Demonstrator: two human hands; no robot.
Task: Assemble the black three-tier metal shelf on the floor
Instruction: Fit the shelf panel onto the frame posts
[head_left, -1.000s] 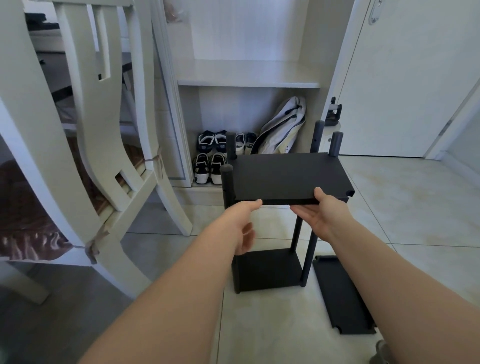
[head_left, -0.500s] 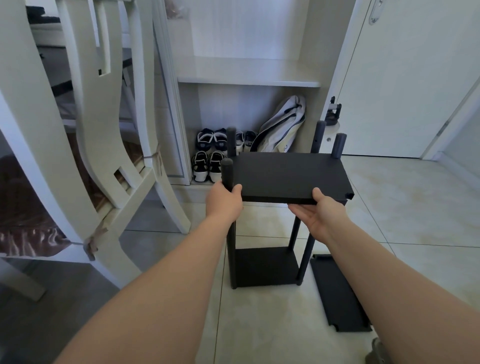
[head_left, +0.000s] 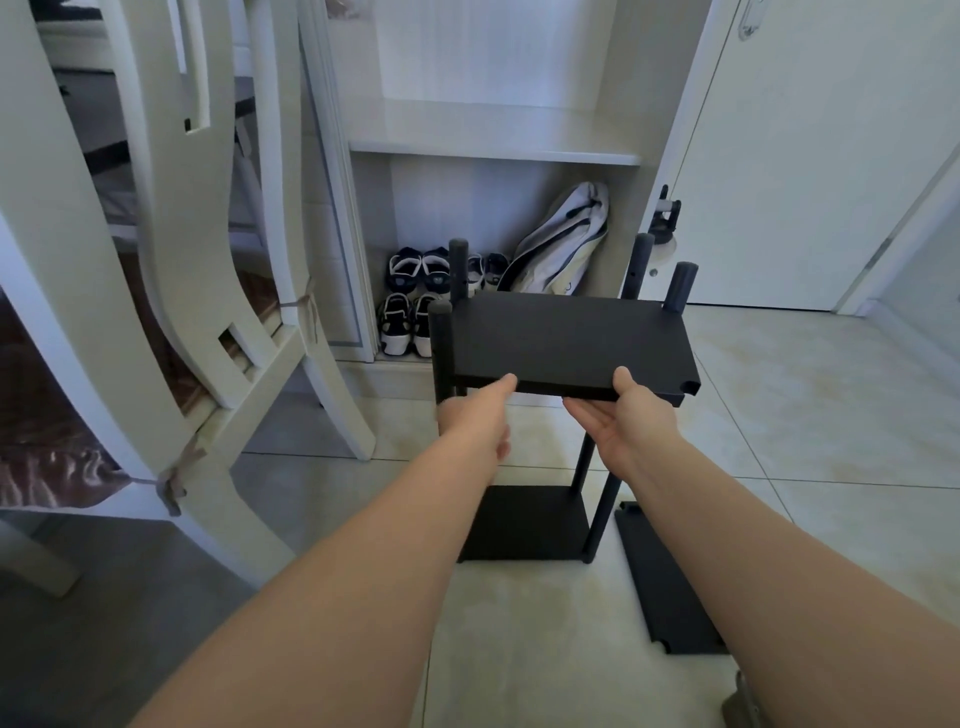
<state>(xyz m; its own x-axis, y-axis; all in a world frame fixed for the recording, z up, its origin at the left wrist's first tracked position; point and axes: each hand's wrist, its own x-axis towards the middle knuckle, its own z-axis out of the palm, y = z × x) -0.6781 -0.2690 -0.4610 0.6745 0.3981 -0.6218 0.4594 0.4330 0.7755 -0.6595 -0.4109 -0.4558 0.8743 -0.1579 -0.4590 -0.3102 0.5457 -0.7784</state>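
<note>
The black shelf (head_left: 524, 519) stands on the tiled floor (head_left: 779, 415), right in front of the person. Its raised board (head_left: 566, 338) sits between four round posts (head_left: 440, 343) whose tops stick up past it. The right hand (head_left: 628, 415) holds the near edge of this board, with the palm under it and the thumb on top. The left hand (head_left: 475, 415) reaches to the same edge and one finger touches it, but I cannot tell if it grips. The board looks thin, hard and flat, with a dull black skin and small cut-out corners for the posts. I think it is stiff and not too heavy, so it will not bend, but it could tip or jam on a post if only one side moves. Two hands on the long edge, far apart, look best. Another loose board (head_left: 670, 582) lies flat on the floor beside the shelf. A white wooden chair (head_left: 208, 260) stands to the left. Behind is a smooth white cabinet (head_left: 493, 150) with shoes (head_left: 405, 322) and a soft bag (head_left: 566, 234) inside.
</note>
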